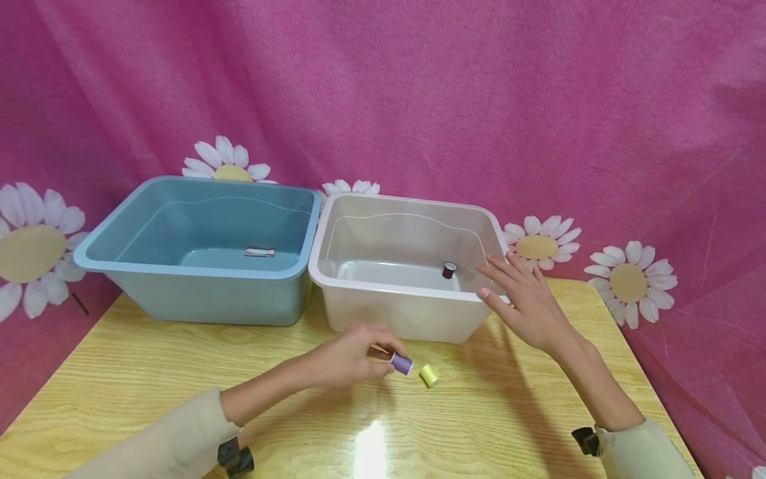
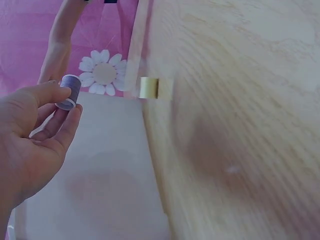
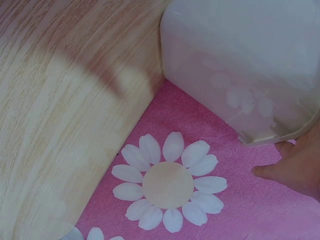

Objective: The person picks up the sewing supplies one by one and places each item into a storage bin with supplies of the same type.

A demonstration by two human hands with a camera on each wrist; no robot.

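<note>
My left hand [image 1: 350, 356] pinches a purple thread spool [image 1: 401, 364] between thumb and fingertips, in front of the cream tub [image 1: 395, 313]. In the left wrist view the same spool [image 2: 70, 92] shows its white rims. Just right of it, a yellow thread spool [image 1: 429, 376] lies on the table. My right hand [image 1: 529, 303] is at the tub's right front corner, its fingers extended over the rim. Whether its palm touches the tub I cannot tell. Inside the cream tub sits a dark brown thread spool [image 1: 449, 270], toward the right.
A blue tub [image 1: 221, 293] stands left of the cream one, their rims nearly touching. On its floor lies a small whitish and reddish item [image 1: 260, 253], too small to identify. Behind the wooden table [image 1: 479, 426] hangs a pink flowered cloth [image 1: 419, 100].
</note>
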